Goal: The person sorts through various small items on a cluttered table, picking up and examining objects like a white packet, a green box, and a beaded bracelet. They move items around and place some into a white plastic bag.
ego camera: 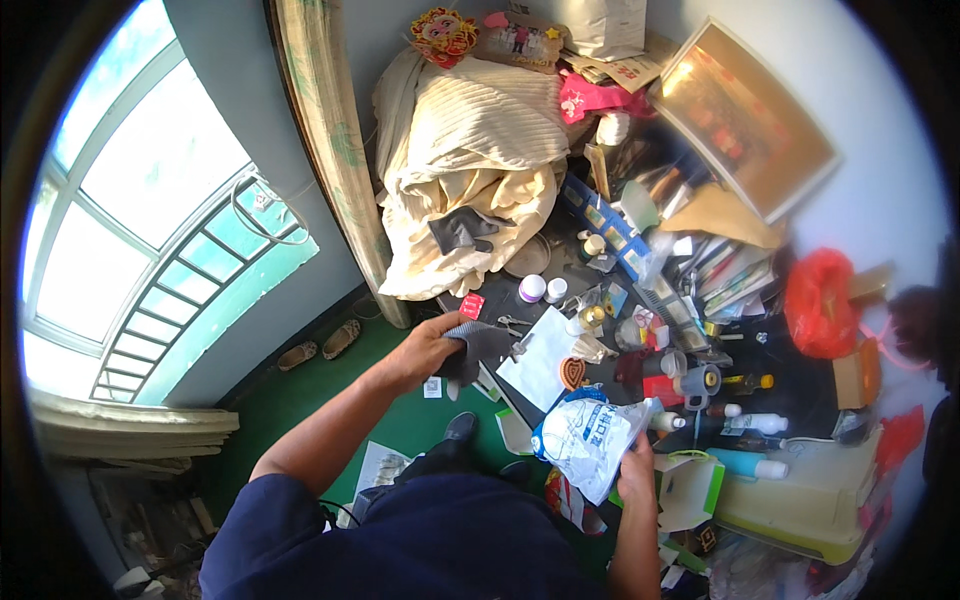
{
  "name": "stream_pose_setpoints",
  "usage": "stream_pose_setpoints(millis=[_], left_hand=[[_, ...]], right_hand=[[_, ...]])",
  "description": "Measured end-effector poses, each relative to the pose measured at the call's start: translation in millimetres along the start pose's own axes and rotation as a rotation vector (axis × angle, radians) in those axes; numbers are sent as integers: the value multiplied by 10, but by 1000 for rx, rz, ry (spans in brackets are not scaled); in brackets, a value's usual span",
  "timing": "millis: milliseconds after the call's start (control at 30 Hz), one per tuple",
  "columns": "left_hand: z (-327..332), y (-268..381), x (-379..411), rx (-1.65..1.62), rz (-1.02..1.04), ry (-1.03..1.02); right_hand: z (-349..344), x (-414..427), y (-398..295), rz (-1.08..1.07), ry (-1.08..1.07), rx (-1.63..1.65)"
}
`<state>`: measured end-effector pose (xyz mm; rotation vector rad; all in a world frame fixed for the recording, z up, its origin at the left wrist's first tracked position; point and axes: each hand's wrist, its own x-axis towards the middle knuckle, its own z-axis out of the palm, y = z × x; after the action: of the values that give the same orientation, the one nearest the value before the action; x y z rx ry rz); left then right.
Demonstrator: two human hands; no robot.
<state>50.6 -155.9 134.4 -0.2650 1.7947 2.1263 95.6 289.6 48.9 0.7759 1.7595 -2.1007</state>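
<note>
My left hand (422, 352) grips a dark grey cloth (469, 351) that hangs from the fingers above the near left edge of the black table (551, 405). What kind of piece it is, I cannot tell. In my right hand (637, 469) is a white and blue plastic packet (592, 439) with printing on it, held by its right side. Under and between the hands lie a white sheet (536, 358) and a brown heart-shaped item (572, 373). Another dark grey cloth piece (463, 229) rests on the heaped cream blanket (480, 120).
White lidded jars (532, 288), bottles (757, 424) and a clear jug (703, 381) crowd the table. A blue strip (604, 225), papers (739, 285) and a red plastic bag (821, 304) lie farther right. An open green-and-white box (686, 487) stands beside my right forearm. Shoes (341, 339) sit on the green floor.
</note>
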Motion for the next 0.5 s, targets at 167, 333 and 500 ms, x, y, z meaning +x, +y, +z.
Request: stream_pose_setpoints(millis=[167, 333, 500], left_hand=[[-387, 79, 548, -76, -64, 28], [-868, 328, 1383, 617, 297, 321], [-964, 395, 1745, 944, 558, 410]], right_hand=[[7, 22, 68, 51, 44, 101], [-6, 51, 146, -42, 7, 80], [-5, 48, 226, -63, 63, 35]])
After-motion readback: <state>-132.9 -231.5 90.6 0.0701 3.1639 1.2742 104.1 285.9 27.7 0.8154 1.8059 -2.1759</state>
